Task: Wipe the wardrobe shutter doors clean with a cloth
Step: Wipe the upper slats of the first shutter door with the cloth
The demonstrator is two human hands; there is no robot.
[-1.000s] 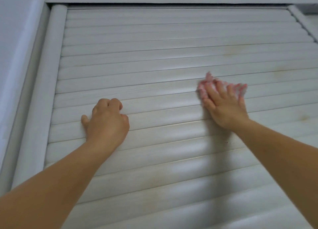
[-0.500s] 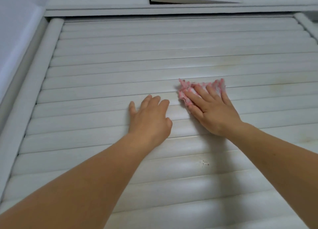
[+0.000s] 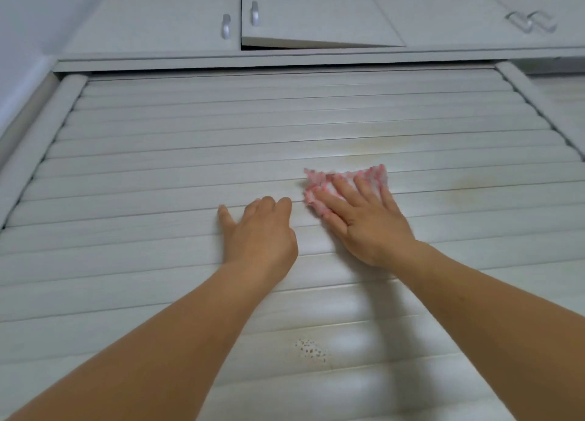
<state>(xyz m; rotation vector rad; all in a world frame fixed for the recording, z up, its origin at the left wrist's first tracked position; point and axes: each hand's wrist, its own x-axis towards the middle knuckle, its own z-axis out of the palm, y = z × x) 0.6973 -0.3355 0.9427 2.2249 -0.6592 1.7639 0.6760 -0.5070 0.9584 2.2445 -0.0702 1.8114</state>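
Observation:
A white slatted shutter door fills the view. My right hand lies flat with straight, spread fingers on a pink and white cloth and presses it against the slats near the middle. Most of the cloth is hidden under the fingers. My left hand rests on the slats just left of the cloth, thumb out, fingertips bent against a slat edge, holding nothing.
Yellowish stains mark the slats right of the cloth, and a patch of small brown specks sits lower down. Upper cupboard doors with metal handles run above; one door hangs ajar. A wall is at left.
My left hand has slid right along the slats to sit beside the cloth. My right hand with the cloth has moved slightly left. The view has tilted up, showing the upper cupboards.

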